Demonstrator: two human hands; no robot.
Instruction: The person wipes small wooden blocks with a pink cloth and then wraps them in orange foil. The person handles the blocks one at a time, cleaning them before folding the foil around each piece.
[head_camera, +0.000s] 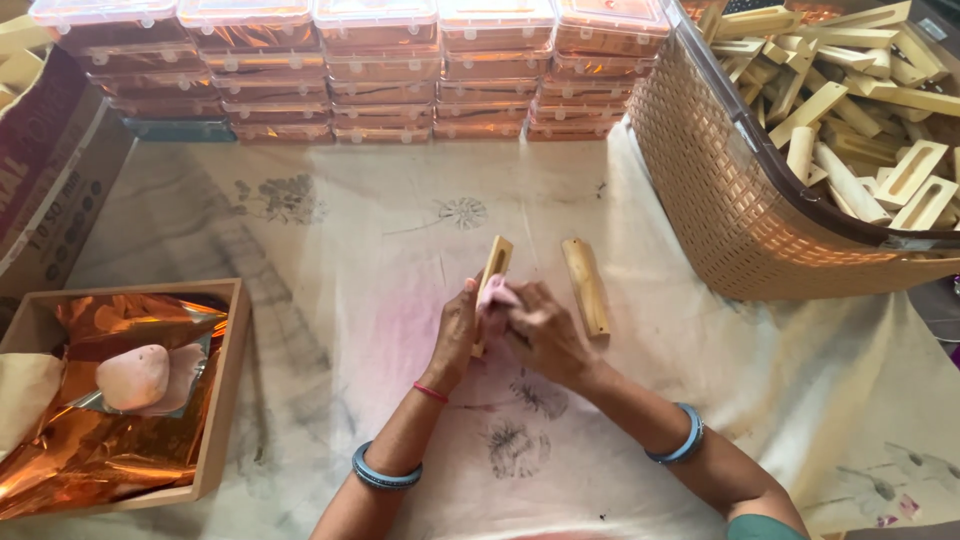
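- Covering the whole surface (330, 250): a pale printed cloth w/ faded flower marks and a pinkish stain near the middle.
- Woven tan basket (720, 190) at far right, tilted, its rim dark; heaped w/ light wooden moulds (860, 100), some slotted, some plain sticks.
- Stacks of clear lidded boxes (380, 70) along the far edge, in rows several high, orange foil showing through them.
- Wooden tray (225, 400) at near left, holding crumpled orange foil (90, 450) and a pink rounded lump (132, 377) lying on a foil sheet.
- Cardboard box (50, 170) at far left, beside the stacks, only partly in view.
- Both forearms come in from the bottom edge and meet mid-surface; blue bangle on each wrist, thin red thread on the left wrist too.
- Left hand (455, 335): raised on its edge, fingers curled round the lower end of a slotted wooden mould piece (493, 270), which stands tilted, upper end pointing away from the person.
- Right hand (540, 335): palm down, fingers bent, pressing a small pink wad (495, 293) against that mould piece, just beside the left thumb. Both hands closed on their things, touching each other.
- Second wooden mould half (586, 287): lies flat on the cloth just right of the right hand, apart from the fingers, long side running away from the person.
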